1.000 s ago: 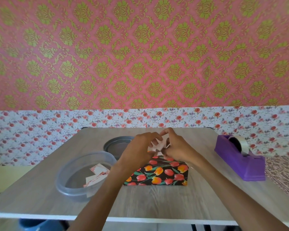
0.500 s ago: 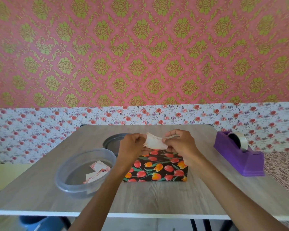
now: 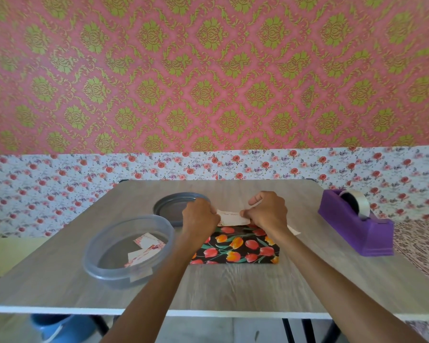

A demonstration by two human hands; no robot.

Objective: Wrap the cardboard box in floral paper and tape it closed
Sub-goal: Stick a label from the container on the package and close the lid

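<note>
The box (image 3: 235, 246), wrapped in black paper printed with red and orange tulips, lies flat at the middle of the wooden table (image 3: 233, 288). Just above its far edge, my left hand (image 3: 200, 216) and my right hand (image 3: 268, 212) pinch the two ends of a small white card (image 3: 233, 217) with printed words on it. The card is stretched level between them. A white paper strip (image 3: 294, 230) pokes out from under my right wrist.
A clear round plastic tub (image 3: 104, 266) with a few small floral cards (image 3: 146, 246) sits at the left, its grey lid (image 3: 171, 206) behind it. A purple tape dispenser (image 3: 357, 226) stands at the right. A blue container (image 3: 55, 328) is under the table.
The card was bunched between my close-together hands; now my hands have drawn apart and lowered, and the card is spread flat over the box's far edge.
</note>
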